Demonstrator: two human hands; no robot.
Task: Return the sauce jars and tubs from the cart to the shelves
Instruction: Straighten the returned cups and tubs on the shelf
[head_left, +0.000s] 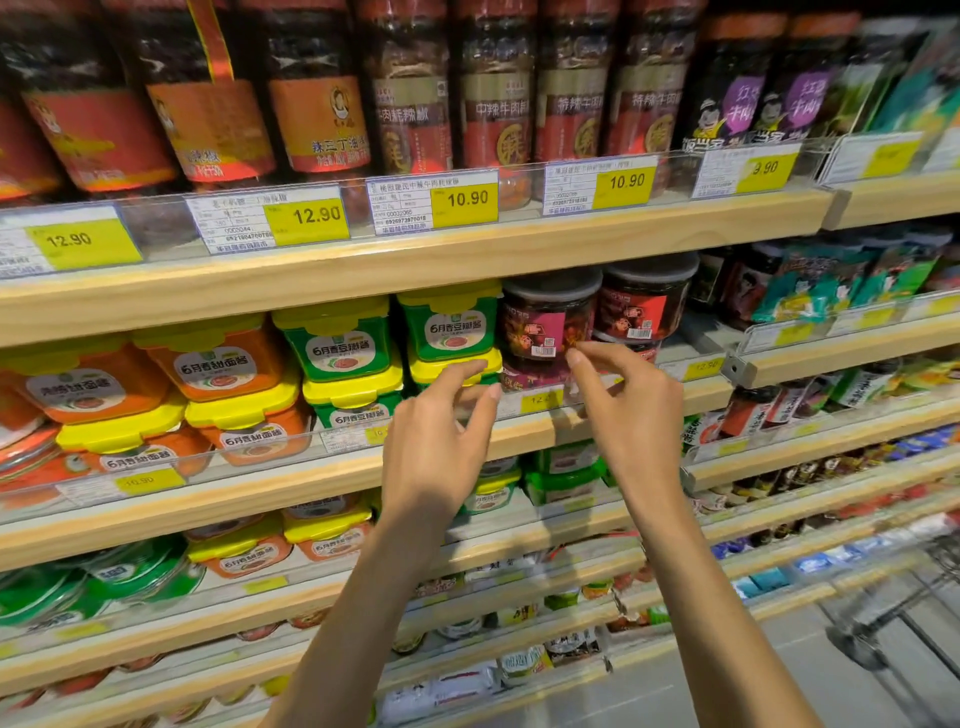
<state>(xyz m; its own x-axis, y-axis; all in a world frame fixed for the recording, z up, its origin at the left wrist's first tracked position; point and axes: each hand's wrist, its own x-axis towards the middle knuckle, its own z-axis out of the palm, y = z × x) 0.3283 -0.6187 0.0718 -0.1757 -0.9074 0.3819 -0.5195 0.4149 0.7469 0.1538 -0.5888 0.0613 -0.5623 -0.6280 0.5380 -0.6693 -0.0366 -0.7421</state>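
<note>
- Here, the left hand (441, 431) hangs empty, grip loose and half curled, before the pale wooden shelf (540, 430) edge.
- The right hand (628, 410) is empty too, grip narrow, fingertips just beside a round clear jar (545, 317).
- Two such dark-lidded jars stand beside four square green tubs (452, 327), yellow-lidded.

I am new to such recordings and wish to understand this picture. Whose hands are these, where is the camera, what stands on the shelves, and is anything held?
There is no machine: a person works with bare hands. The one picture comes from a camera worn on the head, looking forward and down. The left hand and right hand reach toward a shop shelf with loose fingers; neither holds anything. Before them stand yellow-lidded green tubs and dark round jars; orange tubs stand further left. A cart shows at the lower right.
</note>
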